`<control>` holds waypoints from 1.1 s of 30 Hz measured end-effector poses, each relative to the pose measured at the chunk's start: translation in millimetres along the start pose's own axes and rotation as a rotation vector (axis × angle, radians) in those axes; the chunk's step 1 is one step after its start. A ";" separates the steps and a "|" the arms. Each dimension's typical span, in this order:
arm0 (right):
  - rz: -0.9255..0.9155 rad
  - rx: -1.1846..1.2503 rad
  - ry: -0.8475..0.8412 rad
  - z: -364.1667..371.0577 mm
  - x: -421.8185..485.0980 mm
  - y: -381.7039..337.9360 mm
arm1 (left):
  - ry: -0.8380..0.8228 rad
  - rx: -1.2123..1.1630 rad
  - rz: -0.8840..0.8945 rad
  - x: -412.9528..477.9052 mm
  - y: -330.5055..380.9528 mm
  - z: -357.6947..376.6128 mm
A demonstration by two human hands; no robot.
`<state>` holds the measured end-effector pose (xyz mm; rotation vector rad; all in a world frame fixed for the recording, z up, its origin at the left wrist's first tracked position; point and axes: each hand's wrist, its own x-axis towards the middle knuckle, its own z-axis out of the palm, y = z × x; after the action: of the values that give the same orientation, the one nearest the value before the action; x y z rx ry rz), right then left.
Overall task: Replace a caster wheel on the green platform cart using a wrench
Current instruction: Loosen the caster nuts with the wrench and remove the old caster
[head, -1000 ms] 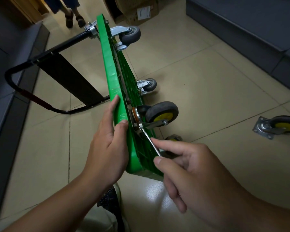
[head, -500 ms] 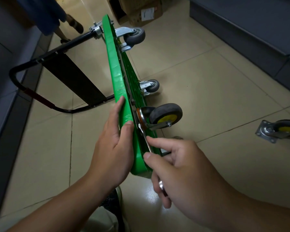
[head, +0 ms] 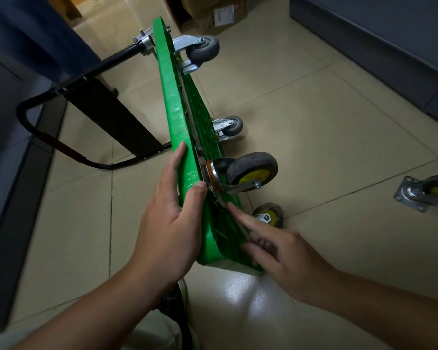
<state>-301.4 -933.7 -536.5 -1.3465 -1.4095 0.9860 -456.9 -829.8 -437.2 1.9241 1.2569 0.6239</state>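
Wrench (head: 221,200) may slip off the caster (head: 253,170): your right hand (head: 283,251) only pinches it. Left hand (head: 172,218) clamps the cart (head: 170,97).

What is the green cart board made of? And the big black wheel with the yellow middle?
The green cart platform looks like plastic: glossy and moulded, with a ribbed grid underneath. The big black caster wheel seems to have a dull rubber tyre round a yellow hub, which is probably plastic. Its shiny silver fork looks like metal.

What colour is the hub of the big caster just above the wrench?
The caster hub is yellow, within a dark tyre; head view.
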 end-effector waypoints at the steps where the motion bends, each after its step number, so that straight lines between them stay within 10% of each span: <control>1: -0.015 -0.007 -0.004 0.6 4.1 4.4 | -0.004 0.002 -0.002 0.0 -0.2 -0.1; 14: 0.105 -0.055 -0.080 -5.2 -27.9 23.1 | -0.002 0.007 0.003 0.8 1.1 -0.5; 33: 0.435 0.722 0.057 -12.3 -15.4 -100.4 | 0.008 0.049 -0.006 -0.3 2.0 -1.4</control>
<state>-315.7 -957.6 -438.0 -1.1150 -0.6027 1.5390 -456.9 -830.1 -434.7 1.9586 1.2932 0.6035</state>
